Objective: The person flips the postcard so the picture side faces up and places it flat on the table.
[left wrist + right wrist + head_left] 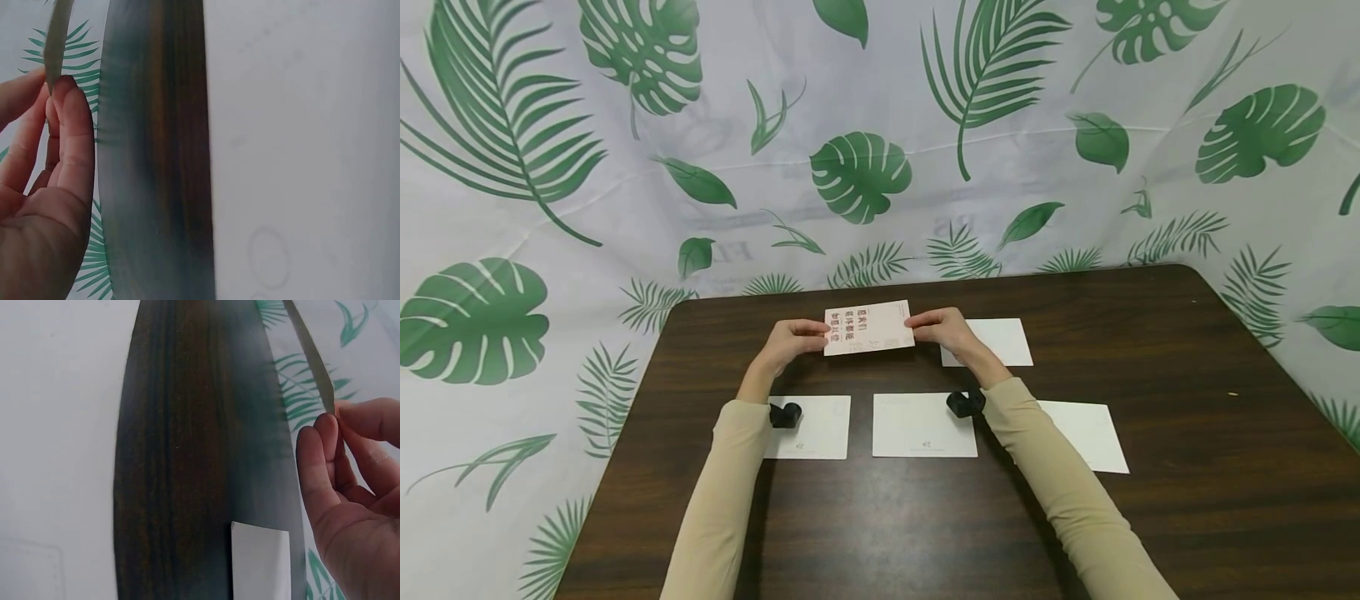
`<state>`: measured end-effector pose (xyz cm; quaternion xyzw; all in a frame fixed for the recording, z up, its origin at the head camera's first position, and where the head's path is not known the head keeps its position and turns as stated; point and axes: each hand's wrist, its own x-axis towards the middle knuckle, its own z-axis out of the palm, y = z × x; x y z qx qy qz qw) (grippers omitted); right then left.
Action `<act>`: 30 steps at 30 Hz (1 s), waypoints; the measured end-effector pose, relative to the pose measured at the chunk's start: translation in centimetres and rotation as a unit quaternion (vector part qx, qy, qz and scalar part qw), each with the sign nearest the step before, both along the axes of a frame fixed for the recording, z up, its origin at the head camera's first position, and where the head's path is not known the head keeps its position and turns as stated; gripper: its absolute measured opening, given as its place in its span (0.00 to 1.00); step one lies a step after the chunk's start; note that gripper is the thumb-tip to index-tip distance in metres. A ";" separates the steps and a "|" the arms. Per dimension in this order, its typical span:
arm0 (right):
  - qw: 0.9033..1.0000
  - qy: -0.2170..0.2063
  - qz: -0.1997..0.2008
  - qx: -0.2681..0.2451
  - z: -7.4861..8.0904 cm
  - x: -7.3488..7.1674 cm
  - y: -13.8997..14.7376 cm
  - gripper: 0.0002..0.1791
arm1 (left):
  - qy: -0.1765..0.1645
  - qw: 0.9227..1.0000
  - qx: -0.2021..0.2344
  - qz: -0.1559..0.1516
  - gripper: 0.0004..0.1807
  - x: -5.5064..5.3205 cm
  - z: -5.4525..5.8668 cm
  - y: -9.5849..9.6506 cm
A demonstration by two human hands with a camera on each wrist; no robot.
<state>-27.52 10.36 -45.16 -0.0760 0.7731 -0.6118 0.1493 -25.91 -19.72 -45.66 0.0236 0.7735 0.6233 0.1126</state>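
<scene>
A pale pink card (880, 325) with red Chinese lettering is held up between both hands, near the table's far edge. My left hand (788, 343) pinches its left edge between thumb and fingers. On the opposite edge, my right hand (946, 327) pinches it the same way. Seen edge-on in the left wrist view, the card (56, 44) is a thin strip between thumb and fingertips. The right wrist view shows the card (315, 359) slightly bowed. Its lettered face is visible only from the head.
Several white cards lie on the dark wooden table (865, 533): one at left (820, 427), one in the middle (917, 425), one at right (1090, 433), partly behind the right sleeve, and one behind the right hand (1003, 342). A leaf-patterned curtain (880, 100) hangs behind.
</scene>
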 end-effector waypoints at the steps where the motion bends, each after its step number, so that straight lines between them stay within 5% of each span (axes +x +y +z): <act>1: 1.000 -0.004 0.002 -0.002 -0.1 0.0 0.0 0.16 | -0.001 1.000 0.003 -0.002 0.18 0.0 -0.1 0.0; 15: 0.999 0.000 0.007 0.038 -0.4 0.1 -0.3 0.21 | -0.013 0.999 -0.027 -0.013 0.19 -0.4 -0.9 0.4; 30: 0.995 -0.005 -0.001 0.097 -0.8 -0.2 -0.8 0.23 | -0.015 0.996 -0.078 -0.032 0.22 -0.3 -0.3 0.9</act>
